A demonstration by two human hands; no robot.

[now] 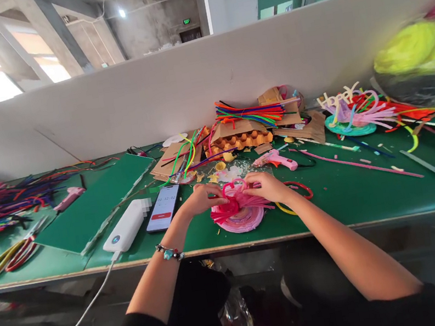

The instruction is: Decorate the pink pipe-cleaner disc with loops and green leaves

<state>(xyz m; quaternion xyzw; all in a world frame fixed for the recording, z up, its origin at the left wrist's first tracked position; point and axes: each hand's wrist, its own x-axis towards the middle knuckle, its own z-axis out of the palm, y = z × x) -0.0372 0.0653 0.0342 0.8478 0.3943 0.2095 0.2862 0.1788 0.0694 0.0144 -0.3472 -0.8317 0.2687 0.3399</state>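
Observation:
A round piece [246,221] of coiled pink pipe cleaners lies at the front of the green table. On top of it sit a darker pink bundle [228,206], lighter pink strands and a pink pipe-cleaner loop [234,184]. My left hand [202,198] is closed at the left of the bundle, its fingertips pinching the pink pipe cleaners. From the right, my right hand [266,185] pinches the pink pipe cleaners near the loop. The fingers partly hide the exact strands held.
Behind my hands lies a pink glue gun [279,160]. To the left are a phone [163,208], a white power bank [127,226] and scissors [17,251]. Bundled pipe cleaners [251,113] rest at the back; a finished-looking "Happy" piece [349,116] and a metal strip [429,165] lie right.

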